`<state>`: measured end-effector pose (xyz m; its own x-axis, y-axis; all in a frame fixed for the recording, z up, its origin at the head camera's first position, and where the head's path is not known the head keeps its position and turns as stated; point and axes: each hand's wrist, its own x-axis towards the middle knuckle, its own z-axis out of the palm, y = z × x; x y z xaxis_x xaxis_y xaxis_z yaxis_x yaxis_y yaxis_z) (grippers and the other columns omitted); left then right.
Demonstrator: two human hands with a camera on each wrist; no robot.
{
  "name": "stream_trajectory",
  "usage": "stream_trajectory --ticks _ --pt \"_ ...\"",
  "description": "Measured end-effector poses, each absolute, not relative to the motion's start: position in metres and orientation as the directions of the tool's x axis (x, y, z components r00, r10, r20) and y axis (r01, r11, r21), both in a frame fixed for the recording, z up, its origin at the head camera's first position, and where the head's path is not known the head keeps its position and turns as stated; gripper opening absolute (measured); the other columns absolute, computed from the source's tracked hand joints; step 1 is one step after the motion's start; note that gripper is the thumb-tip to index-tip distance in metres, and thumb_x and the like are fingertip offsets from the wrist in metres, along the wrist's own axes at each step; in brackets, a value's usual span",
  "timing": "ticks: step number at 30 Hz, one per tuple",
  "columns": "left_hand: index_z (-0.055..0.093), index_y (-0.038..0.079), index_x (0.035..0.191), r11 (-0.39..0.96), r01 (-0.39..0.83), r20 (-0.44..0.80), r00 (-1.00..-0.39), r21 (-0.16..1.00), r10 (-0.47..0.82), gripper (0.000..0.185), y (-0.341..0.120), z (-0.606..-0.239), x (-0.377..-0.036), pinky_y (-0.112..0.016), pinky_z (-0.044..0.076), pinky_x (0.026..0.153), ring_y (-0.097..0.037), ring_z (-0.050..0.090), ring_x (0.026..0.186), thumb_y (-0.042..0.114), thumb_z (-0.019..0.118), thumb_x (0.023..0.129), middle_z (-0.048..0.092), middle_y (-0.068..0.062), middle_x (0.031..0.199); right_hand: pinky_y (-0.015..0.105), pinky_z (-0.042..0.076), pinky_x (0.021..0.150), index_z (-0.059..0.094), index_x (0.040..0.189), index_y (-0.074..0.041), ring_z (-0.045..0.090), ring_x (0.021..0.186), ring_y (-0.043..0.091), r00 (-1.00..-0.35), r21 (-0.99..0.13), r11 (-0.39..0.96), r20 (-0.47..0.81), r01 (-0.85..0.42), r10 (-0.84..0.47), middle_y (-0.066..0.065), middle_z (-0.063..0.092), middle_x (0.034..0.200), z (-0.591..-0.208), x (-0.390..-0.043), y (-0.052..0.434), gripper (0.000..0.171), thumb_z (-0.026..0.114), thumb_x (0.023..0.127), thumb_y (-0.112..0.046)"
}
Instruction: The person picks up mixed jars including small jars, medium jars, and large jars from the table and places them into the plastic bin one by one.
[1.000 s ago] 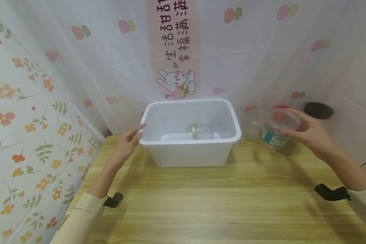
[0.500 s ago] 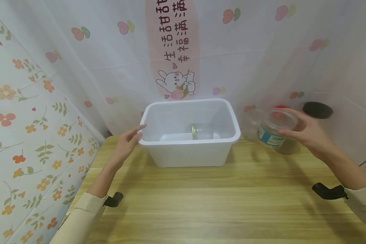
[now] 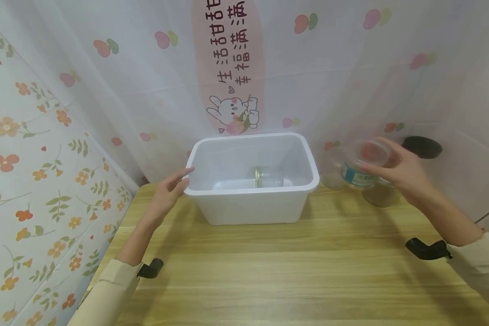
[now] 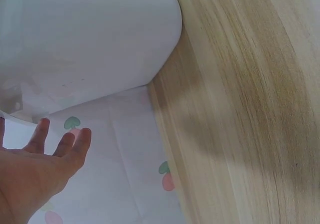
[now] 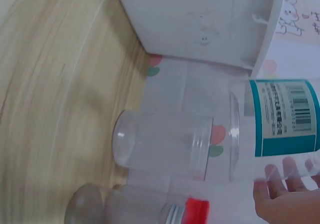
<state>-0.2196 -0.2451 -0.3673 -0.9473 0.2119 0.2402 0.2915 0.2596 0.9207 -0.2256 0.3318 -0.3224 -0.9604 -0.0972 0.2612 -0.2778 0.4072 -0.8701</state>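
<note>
My right hand [image 3: 403, 172] grips a clear plastic jar [image 3: 357, 175] with a teal label, raised above the table near the other jars. In the right wrist view, this labelled jar [image 5: 287, 119] is seen from the side, with fingertips against its wall. At the left end of the white plastic bin [image 3: 248, 191], my left hand [image 3: 165, 194] touches the rim. The left wrist view has that hand's fingers [image 4: 80, 146] extended beside the bin wall. Inside the bin a clear jar with a gold-coloured lid [image 3: 269, 176] lies on its side.
A clear open-looking jar [image 5: 162, 144] stands on the wooden table [image 3: 265, 271], right of the bin. Near it are a jar with a red lid [image 5: 196, 212] and another clear jar [image 3: 380, 194]. A black lid [image 3: 423, 147] shows behind my right hand. Patterned curtains [image 3: 146, 90] border the table.
My right hand has moved a little left toward the bin with the labelled jar, uncovering more of the jar behind it. The left hand stays at the rim.
</note>
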Motion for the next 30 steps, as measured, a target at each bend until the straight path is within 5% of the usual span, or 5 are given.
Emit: stream_trajectory --ticks 10,17,30 --pt "0.046 0.004 0.152 0.239 0.305 0.253 -0.941 0.922 0.225 0.047 -0.246 -0.370 -0.220 -0.030 0.046 0.101 -0.038 0.047 0.133 0.023 0.050 0.109 0.043 -0.016 0.154 0.014 0.046 0.080 0.050 0.151 -0.021 0.058 0.103 0.013 -0.942 -0.848 0.431 0.335 -0.309 -0.016 0.008 0.058 0.129 -0.318 -0.235 0.312 0.073 0.083 0.086 -0.008" --pt "0.046 0.006 0.152 0.248 0.308 0.256 -0.941 0.919 0.220 0.047 -0.246 -0.372 -0.221 -0.032 0.046 0.102 -0.032 0.046 0.135 0.024 0.050 0.109 0.042 -0.010 0.156 0.016 0.048 0.078 0.049 0.151 -0.017 0.055 0.107 0.024 -0.930 -0.831 0.444 0.368 -0.335 -0.013 0.013 0.055 0.130 -0.315 -0.238 0.298 0.077 0.085 0.085 -0.009" --pt "0.045 0.007 0.153 0.233 0.304 0.255 -0.942 0.924 0.220 0.047 -0.246 -0.374 -0.222 -0.049 0.040 0.108 -0.034 0.044 0.136 0.024 0.048 0.110 0.040 -0.010 0.156 0.031 0.046 0.082 0.039 0.157 -0.020 0.052 0.113 0.029 -0.946 -0.780 0.559 0.324 -0.280 -0.022 0.013 0.051 0.141 -0.303 -0.241 0.279 0.091 0.088 0.082 -0.032"
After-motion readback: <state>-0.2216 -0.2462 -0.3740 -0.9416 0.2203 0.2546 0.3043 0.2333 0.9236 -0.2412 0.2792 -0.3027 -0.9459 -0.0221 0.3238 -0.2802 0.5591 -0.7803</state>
